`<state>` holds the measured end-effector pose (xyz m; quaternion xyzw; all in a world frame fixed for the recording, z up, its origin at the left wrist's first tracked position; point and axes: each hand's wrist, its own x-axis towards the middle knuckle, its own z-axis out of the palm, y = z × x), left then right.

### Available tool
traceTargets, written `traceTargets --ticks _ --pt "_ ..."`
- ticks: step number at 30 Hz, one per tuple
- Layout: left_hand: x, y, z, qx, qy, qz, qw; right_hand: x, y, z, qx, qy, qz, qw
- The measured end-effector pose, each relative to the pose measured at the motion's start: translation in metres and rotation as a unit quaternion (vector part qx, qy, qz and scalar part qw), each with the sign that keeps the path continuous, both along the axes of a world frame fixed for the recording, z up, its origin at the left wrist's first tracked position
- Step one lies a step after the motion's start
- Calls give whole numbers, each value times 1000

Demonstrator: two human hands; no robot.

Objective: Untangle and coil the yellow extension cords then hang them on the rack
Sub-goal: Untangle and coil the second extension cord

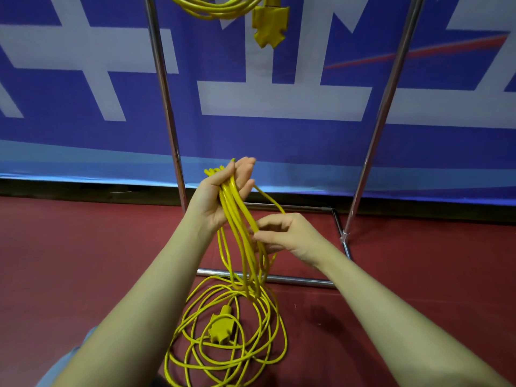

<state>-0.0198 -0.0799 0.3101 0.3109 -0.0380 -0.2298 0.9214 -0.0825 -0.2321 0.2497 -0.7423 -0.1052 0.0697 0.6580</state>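
My left hand [220, 195] is raised palm up and holds several loops of a yellow extension cord [240, 241] that hang down from it. My right hand [282, 236] pinches one strand of that cord just below the left hand. The rest of the cord lies in loose tangled loops [223, 350] on the red floor, with its yellow socket block [220, 328] in the middle. A second yellow cord [217, 7], coiled, hangs at the top of the metal rack [164, 93], its socket block [269, 26] dangling.
The rack's two chrome uprights [388, 107] rise on either side, and its base bars [301, 280] lie on the red floor [83, 247] right behind the cord pile. A blue and white banner [279, 99] covers the wall behind.
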Motion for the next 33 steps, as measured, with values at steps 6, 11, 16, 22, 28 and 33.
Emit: traceTargets --ticks 6,11,16,22,28,33 --pt "-1 1 1 16 -36 -20 999 2 1 7 21 -70 -51 996" --pt "-1 -1 -1 11 -38 0 999 6 -1 9 -56 -120 -68 989" --pt "-2 -7 -5 25 -38 1 999 5 8 5 -68 -144 -113 981" --pt "-2 -14 -11 52 -45 17 997 10 8 4 -63 -150 -127 978" --pt "0 -16 -12 49 -42 22 998 10 12 3 -67 -132 -93 985" --pt "4 -10 -10 65 -53 -6 996 11 1 10 -60 -131 -104 984"
